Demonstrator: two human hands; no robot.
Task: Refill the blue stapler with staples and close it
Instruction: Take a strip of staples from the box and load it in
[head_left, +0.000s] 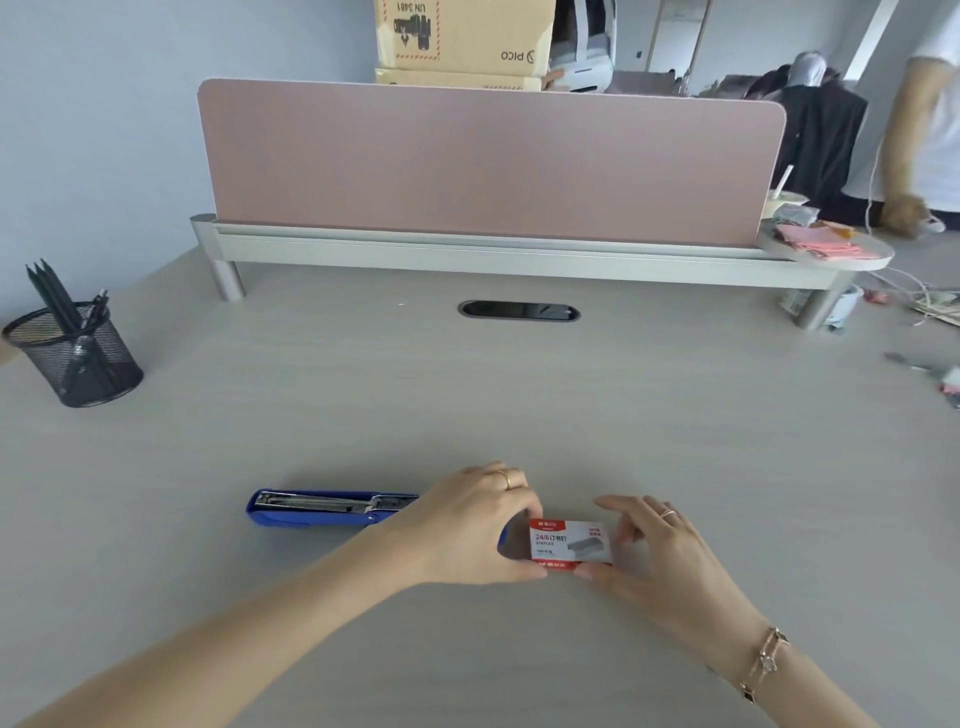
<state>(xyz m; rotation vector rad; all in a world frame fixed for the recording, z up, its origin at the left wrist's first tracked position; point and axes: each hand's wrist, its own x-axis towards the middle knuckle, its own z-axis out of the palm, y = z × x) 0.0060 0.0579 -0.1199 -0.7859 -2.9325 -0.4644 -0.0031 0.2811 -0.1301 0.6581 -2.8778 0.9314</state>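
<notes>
The blue stapler (311, 512) lies opened out flat on the desk, its metal staple channel facing up; its right end is hidden behind my left hand. A small red and white staple box (570, 545) rests on the desk just right of it. My left hand (472, 525) grips the box's left end with thumb and fingers. My right hand (660, 551) holds the box's right end, thumb at its near corner and fingers curled at its far side. The box looks closed.
A black mesh pen cup (78, 358) stands at the far left. A pink divider panel (488, 161) on a grey rail crosses the back. A cable port (519, 310) sits mid-desk. Clutter and cables lie at the far right, where another person's arm (909, 156) reaches.
</notes>
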